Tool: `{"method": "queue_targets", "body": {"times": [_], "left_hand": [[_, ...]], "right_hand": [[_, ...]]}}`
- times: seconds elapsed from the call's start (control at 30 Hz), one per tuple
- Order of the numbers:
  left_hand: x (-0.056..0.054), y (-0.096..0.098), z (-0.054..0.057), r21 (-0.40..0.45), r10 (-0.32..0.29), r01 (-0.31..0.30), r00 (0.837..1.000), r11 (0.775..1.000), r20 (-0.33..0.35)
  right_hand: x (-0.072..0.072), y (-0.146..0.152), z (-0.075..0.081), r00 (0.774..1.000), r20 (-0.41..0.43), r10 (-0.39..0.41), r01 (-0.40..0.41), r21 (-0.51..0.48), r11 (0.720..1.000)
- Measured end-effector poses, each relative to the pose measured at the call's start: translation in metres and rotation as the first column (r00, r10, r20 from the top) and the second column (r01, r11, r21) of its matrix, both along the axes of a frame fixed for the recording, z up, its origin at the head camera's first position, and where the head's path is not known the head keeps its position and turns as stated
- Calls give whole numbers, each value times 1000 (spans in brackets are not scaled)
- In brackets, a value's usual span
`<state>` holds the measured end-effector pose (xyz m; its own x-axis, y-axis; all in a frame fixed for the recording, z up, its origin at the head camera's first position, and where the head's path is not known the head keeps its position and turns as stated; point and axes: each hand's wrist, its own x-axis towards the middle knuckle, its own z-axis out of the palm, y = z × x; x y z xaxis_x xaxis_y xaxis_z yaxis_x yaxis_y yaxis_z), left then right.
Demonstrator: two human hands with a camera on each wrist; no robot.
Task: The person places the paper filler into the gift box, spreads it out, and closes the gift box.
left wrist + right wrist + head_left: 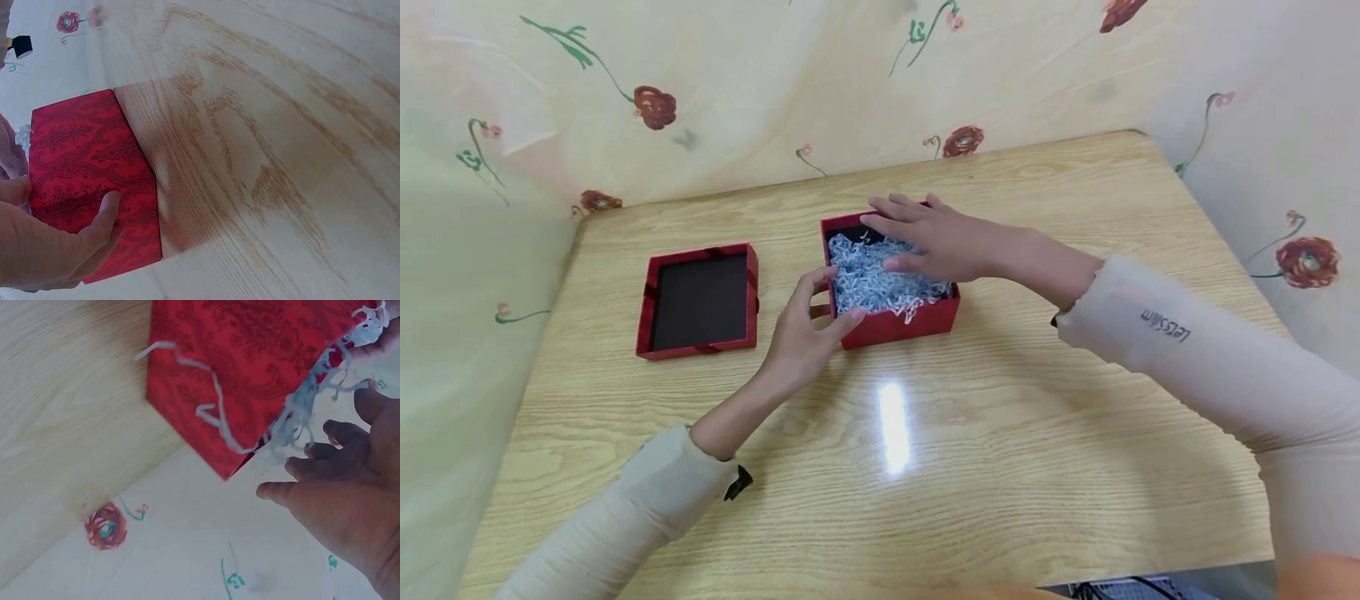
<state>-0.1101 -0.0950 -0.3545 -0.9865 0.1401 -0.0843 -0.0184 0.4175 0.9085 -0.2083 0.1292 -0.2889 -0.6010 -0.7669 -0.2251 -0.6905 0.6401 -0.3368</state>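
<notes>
A deep red patterned box (895, 327) stands on the table, filled with pale blue shredded paper (872, 279). Strands hang over its front rim. My left hand (801, 340) holds the box at its front left corner, fingers bent along the side and thumb at the rim; in the left wrist view, a fingertip (110, 201) rests against the patterned wall. Over the right part of the filling, my right hand (951, 242) lies palm down with straight, spread fingers. The right wrist view shows its fingers (340, 456) just above the shredded paper.
To the left, a shallow red lid (751, 296) lies with its black inside facing up. Behind the wooden table (1000, 467) hangs a flowered cloth (737, 92), which also runs along both sides. A cable and a grid-like object (1150, 588) show below the front edge.
</notes>
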Motion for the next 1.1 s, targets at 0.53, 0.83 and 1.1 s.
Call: {"method": "queue_targets", "body": {"times": [0.53,0.83,1.1], "left_hand": [[2,-2,-1,-7,9,-9,1000,1000,19],[1,-3,-1,-1,1,-1,1000,1000,2],[2,-2,-2,9,-14,14,999,1000,-29]], "right_hand": [[7,19,-17,996,-76,-51,54,42,998],[13,6,-33,990,-140,-12,29,119,992],[13,-8,-34,987,-152,54,-23,196,980]]}}
